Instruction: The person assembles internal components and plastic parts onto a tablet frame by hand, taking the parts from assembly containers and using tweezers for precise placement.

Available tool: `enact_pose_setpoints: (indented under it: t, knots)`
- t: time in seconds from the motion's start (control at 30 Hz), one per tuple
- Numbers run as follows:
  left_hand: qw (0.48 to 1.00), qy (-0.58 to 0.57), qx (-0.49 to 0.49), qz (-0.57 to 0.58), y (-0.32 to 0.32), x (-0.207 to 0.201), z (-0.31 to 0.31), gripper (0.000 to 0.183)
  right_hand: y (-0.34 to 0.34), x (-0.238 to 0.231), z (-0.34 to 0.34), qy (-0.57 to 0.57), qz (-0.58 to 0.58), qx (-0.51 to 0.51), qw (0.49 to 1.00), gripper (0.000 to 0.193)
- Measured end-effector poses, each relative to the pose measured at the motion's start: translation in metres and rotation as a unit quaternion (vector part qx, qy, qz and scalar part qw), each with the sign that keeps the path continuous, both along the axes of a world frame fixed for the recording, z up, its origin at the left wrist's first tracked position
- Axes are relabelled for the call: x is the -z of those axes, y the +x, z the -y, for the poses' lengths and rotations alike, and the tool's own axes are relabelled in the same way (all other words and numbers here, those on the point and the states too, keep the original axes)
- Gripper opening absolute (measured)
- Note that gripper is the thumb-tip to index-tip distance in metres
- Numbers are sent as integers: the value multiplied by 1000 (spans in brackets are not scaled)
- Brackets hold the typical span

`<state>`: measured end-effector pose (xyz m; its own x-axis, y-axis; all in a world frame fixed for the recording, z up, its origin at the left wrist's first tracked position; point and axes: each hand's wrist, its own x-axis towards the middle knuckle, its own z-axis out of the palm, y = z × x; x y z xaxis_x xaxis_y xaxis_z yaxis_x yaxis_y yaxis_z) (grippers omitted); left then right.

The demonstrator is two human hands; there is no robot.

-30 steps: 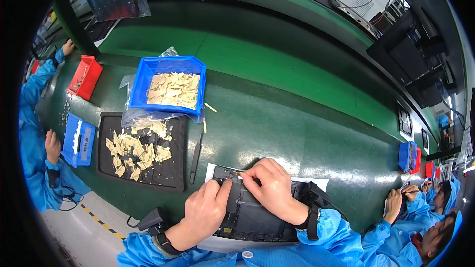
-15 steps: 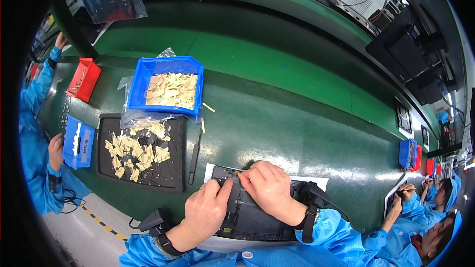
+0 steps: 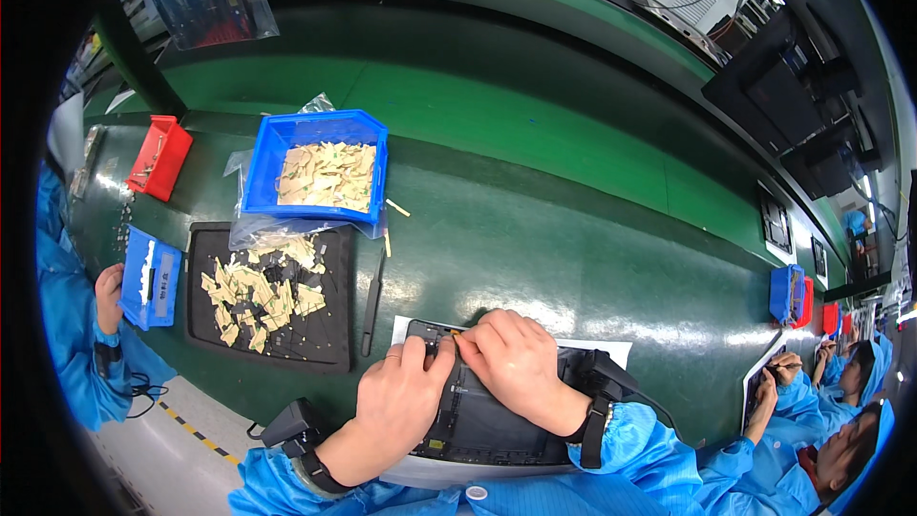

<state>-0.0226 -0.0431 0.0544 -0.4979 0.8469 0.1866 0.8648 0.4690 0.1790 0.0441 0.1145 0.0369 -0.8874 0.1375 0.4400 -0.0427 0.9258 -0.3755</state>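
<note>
A flat black casing (image 3: pixel 478 416), like a device shell, lies on a white sheet (image 3: pixel 609 352) in front of me. My left hand (image 3: pixel 406 392) has its fingers curled and pressed together at the casing's upper left part. Closed in a pinch just beside it, my right hand (image 3: pixel 511 354) almost meets the left fingertips. A tiny yellowish bit shows at the fingertips, too small to name; whatever else they hold is hidden. Left of my hands sits a black tray (image 3: pixel 205 325) with scattered cream-coloured adhesive-backed pieces (image 3: pixel 253 296).
Beyond the tray stands a blue bin (image 3: pixel 380 172) full of similar pieces. Black tweezers (image 3: pixel 373 306) lie beside the tray. A red bin (image 3: pixel 158 158) and a small blue bin (image 3: pixel 164 277) are at left, near a co-worker's hand (image 3: pixel 109 298). Other people work at right.
My left fingers have shifted slightly right and closer to my right fingertips. The co-worker's raised arm at the left has gone from its earlier place.
</note>
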Motion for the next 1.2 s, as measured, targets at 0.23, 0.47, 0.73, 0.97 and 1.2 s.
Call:
enact_pose_setpoints:
  t: [0.23, 0.47, 0.73, 0.97, 1.2]
  knots:
    - [999, 26, 34, 21, -8, 10, 8, 37, 0, 0, -2, -23, 16, 13, 1000, 16]
    - [998, 44, 30, -15, -5, 7, 11, 38, -2, -4, -2, -40, 14, 7, 999, 16]
    - [998, -34, 59, -3, -14, -4, 7, 43, -2, -12, -6, -127, 64, 35, 989, 13]
    - [997, 52, 57, -5, -15, 13, 15, 43, 10, -11, -24, -87, 63, -83, 991, 34]
    - [998, 36, 57, -16, -15, 10, 13, 44, 11, -10, -29, -20, 71, -120, 990, 27]
